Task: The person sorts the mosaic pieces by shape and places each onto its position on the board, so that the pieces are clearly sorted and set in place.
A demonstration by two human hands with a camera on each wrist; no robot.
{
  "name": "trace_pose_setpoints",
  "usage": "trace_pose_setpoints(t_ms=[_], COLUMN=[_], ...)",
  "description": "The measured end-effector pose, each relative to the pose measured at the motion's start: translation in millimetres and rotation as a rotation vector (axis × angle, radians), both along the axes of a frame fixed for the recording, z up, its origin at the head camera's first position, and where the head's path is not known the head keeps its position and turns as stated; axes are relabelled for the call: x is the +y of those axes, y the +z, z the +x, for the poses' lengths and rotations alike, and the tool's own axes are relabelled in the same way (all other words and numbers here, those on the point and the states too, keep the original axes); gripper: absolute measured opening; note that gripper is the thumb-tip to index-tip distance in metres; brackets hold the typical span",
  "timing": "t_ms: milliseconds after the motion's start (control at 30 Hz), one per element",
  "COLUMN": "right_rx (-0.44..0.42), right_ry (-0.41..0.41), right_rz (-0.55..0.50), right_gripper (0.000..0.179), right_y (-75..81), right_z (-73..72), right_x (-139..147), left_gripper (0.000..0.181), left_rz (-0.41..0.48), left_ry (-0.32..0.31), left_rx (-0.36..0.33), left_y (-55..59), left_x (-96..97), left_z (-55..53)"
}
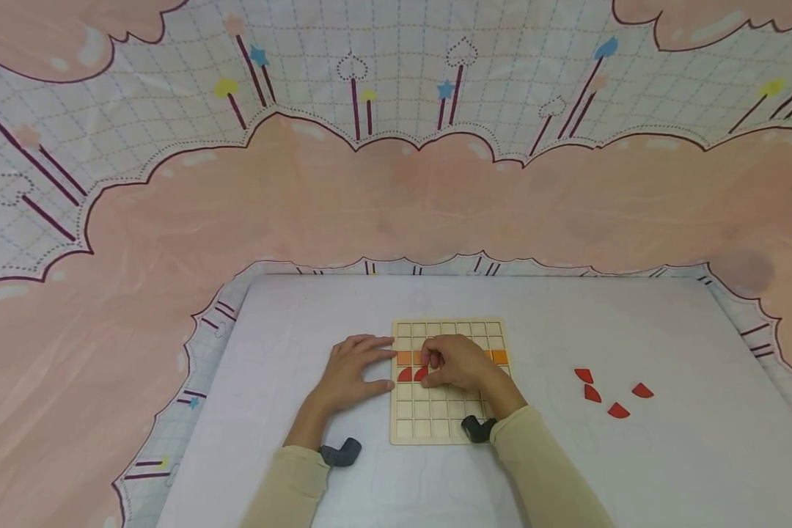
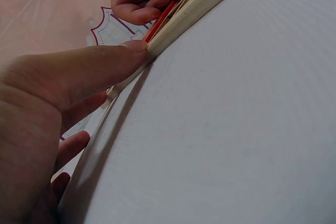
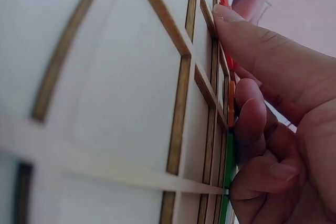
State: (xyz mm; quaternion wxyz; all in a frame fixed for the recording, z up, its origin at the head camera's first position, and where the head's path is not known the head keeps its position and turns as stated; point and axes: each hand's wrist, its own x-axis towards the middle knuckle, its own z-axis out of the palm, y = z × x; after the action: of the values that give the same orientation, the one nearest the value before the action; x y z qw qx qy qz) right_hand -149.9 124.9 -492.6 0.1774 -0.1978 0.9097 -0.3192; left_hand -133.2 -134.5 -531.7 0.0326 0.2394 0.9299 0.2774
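A wooden grid board [image 1: 438, 433] lies on the table. My left hand [image 1: 359, 367] rests at its left edge, fingers spread, with the thumb and a fingertip touching the rim. My right hand [image 1: 462, 363] is over the board, thumb and curled fingers at a red quarter-circle piece [image 1: 421, 373] in the second cell of a row. Left of it, another red quarter-circle piece [image 1: 405, 375] sits in the first cell. Orange square pieces [image 1: 404, 358] occupy the row above, partly hidden by the right hand. A green piece [image 3: 230, 161] shows beside the curled fingers in the right wrist view.
Several loose red quarter-circle pieces [image 1: 619, 411] lie on the white table [image 1: 686, 469] to the right of the board. Dark wrist-worn devices [image 1: 342, 452] sit at both cuffs. A patterned cloth [image 1: 435, 198] hangs behind the table.
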Motion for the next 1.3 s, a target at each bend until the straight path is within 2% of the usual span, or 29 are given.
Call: trace_pose_setpoints(t_ms=[167,433,700,1300], right_rx=[-0.028,-0.015,-0.016,-0.002], right_ry=[-0.005,0.015,0.007,-0.002], right_rz=[-0.031,-0.112,-0.100,-0.095], right_gripper=[0.027,0.012,0.012,0.012], right_y=[1.1,-4.5,-2.1,-0.5], right_z=[0.1,-0.4,0.5,0.9], right_x=[2.0,8.6,6.8,6.4], left_gripper=[0.055,0.056,0.056,0.056], left_rz=[0.006,-0.003,0.002,0.009], left_ry=[-0.001,0.000,0.004,-0.001], left_rx=[0.004,0.001,-0.015,-0.005], left_y=[-0.4,-2.5,-1.6,-1.5], left_x=[-0.7,-1.2,-1.0,-0.9], left_z=[0.1,-0.8,-1.0,-0.6])
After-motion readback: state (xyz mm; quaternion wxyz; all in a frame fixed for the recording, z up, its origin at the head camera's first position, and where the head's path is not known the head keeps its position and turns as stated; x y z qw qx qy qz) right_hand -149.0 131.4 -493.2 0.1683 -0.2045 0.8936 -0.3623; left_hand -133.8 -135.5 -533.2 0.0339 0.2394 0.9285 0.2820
